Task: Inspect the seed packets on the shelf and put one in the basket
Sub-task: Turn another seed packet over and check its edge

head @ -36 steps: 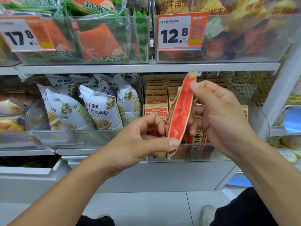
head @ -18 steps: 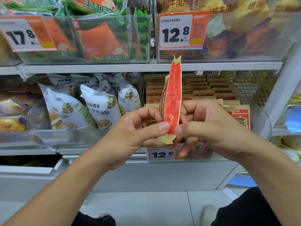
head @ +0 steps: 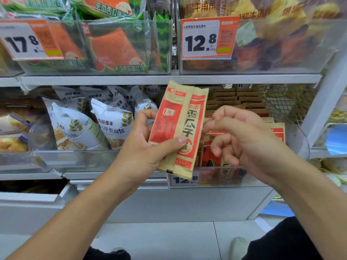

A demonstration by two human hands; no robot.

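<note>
In the centre of the frame the left hand (head: 139, 147) pinches the red and tan paper seed packet (head: 179, 128), thumb on its front. The right hand (head: 244, 136) hovers just beside it, fingers loosely curled, holding nothing. To inspect well, keep it flat and steady toward the eyes. It reads 香瓜子; the orange price tag (head: 208, 37) above reads 12.8; no basket is visible
</note>
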